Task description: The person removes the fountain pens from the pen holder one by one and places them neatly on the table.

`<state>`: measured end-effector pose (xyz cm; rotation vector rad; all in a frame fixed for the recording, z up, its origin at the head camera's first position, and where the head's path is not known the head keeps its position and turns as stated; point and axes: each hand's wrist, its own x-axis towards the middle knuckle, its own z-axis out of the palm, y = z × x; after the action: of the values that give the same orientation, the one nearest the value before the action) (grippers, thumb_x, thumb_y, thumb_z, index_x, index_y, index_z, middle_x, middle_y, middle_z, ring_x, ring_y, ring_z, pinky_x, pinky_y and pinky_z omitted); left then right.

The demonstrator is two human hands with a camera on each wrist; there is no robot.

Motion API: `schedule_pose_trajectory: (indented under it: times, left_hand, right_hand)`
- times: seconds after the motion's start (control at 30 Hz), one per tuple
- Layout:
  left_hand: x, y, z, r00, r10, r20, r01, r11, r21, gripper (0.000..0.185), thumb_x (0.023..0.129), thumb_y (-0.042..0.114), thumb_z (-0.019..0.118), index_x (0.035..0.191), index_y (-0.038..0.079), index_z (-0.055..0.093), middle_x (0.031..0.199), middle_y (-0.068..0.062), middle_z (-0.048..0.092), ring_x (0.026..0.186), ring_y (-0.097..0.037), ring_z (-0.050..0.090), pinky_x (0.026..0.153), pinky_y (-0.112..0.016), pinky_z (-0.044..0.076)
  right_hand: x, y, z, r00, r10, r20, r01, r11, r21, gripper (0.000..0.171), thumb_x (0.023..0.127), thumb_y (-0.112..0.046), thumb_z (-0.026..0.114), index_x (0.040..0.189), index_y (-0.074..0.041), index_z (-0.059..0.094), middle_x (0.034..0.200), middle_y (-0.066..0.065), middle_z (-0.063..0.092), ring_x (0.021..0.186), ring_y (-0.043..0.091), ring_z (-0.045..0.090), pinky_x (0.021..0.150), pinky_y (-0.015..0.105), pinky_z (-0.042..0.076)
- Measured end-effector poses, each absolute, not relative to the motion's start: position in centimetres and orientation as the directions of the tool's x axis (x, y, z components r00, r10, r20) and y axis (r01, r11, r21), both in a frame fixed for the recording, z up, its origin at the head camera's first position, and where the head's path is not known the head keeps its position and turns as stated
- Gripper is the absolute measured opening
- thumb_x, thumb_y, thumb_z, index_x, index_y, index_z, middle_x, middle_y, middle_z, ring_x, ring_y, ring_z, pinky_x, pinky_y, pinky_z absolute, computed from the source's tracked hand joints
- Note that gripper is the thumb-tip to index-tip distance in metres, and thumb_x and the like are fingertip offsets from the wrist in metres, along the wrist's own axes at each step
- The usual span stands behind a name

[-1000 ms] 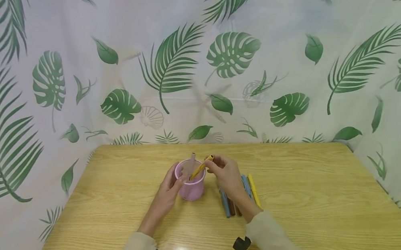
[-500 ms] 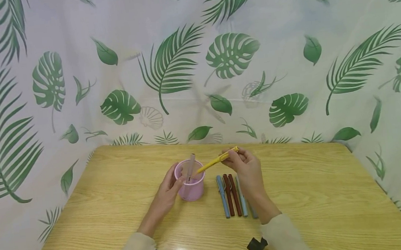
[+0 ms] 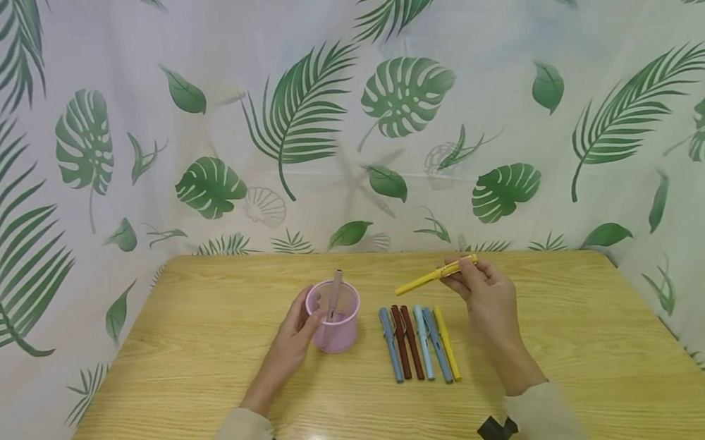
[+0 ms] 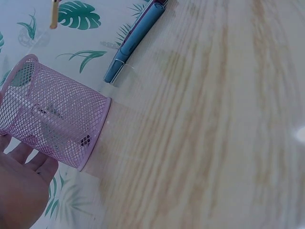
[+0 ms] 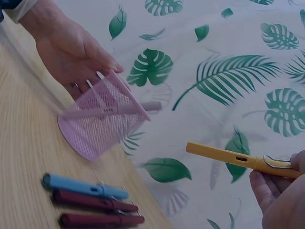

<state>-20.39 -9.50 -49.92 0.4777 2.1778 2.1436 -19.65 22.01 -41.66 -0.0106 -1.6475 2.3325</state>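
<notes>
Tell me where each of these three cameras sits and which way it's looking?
Head: looks down over the table; shows both forearms, left hand, right hand.
Left wrist: low beside the pink cup; only the palm shows.
Right wrist: looks past the yellow pen in its fingers towards the cup and the other hand.
All three share the cup.

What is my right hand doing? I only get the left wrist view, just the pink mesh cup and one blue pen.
Observer: Your right hand pinches a yellow pen in the air, to the right of the pink mesh cup.
Operator: How many pens lie on the table?
Observer: Six in a row of pens: blue, two dark red, two blue, one yellow.
Operator: Does the pen in the cup stick out?
Observer: Yes, the pale pen rises above the rim, and your left hand touches the cup's side.
</notes>
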Motion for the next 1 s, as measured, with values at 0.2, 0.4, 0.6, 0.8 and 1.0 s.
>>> schedule_pose_trajectory:
  times: [0.2, 0.4, 0.6, 0.8, 1.0]
  left_hand:
    - [-20.4, -9.5, -49.8, -0.951, 0.254, 0.177, 0.182, -0.005, 0.983, 0.063, 0.112, 0.017, 0.048, 0.162, -0.003, 0.017, 0.165, -0.027, 0.024, 0.153, -0.04, 0.024, 0.125, -0.049, 0.022]
    - [-20.4, -9.5, -49.9, -0.949, 0.259, 0.179, 0.186, 0.0, 0.983, 0.062, 0.112, 0.018, 0.047, 0.163, -0.001, 0.017, 0.166, -0.026, 0.024, 0.153, -0.04, 0.024, 0.125, -0.049, 0.022]
    - [-20.4, -9.5, -50.0, -0.951, 0.256, 0.171, 0.175, -0.007, 0.985, 0.064, 0.112, 0.02, 0.049, 0.164, 0.001, 0.017, 0.166, -0.024, 0.024, 0.153, -0.037, 0.024, 0.125, -0.047, 0.022]
    - [-20.4, -9.6, -50.1, -0.953, 0.259, 0.159, 0.166, 0.008, 0.986, 0.065, 0.112, 0.023, 0.049, 0.164, 0.002, 0.016, 0.168, -0.021, 0.022, 0.155, -0.035, 0.021, 0.126, -0.045, 0.021]
    - [-20.5, -9.6, -50.1, -0.952, 0.259, 0.165, 0.175, 0.016, 0.984, 0.064, 0.112, 0.021, 0.048, 0.163, 0.0, 0.016, 0.167, -0.023, 0.023, 0.154, -0.036, 0.021, 0.126, -0.045, 0.021]
  right_hand:
    - [-18.7, 25.2, -41.6, -0.956, 0.26, 0.139, -0.223, -0.327, -0.918, 0.025, 0.106, -0.014, 0.059, 0.119, 0.007, 0.058, 0.109, 0.009, 0.074, 0.102, 0.019, 0.073, 0.097, 0.032, 0.055]
    - [-17.5, 28.2, -41.7, -0.952, 0.272, 0.138, -0.232, -0.353, -0.907, 0.024, 0.103, -0.013, 0.063, 0.116, 0.007, 0.061, 0.107, 0.009, 0.075, 0.099, 0.019, 0.075, 0.094, 0.03, 0.057]
    - [-16.5, 30.3, -41.9, -0.947, 0.292, 0.131, -0.237, -0.363, -0.901, 0.025, 0.1, -0.013, 0.068, 0.116, 0.005, 0.062, 0.104, 0.01, 0.076, 0.096, 0.019, 0.075, 0.09, 0.028, 0.059]
    - [-15.9, 32.0, -42.3, -0.947, 0.284, 0.15, -0.249, -0.356, -0.901, 0.018, 0.102, -0.01, 0.065, 0.115, 0.003, 0.066, 0.105, 0.012, 0.076, 0.095, 0.019, 0.075, 0.088, 0.028, 0.06]
    - [-15.5, 33.0, -42.5, -0.944, 0.284, 0.169, -0.268, -0.358, -0.894, 0.014, 0.103, -0.007, 0.063, 0.112, 0.003, 0.068, 0.102, 0.012, 0.076, 0.093, 0.018, 0.075, 0.085, 0.027, 0.061]
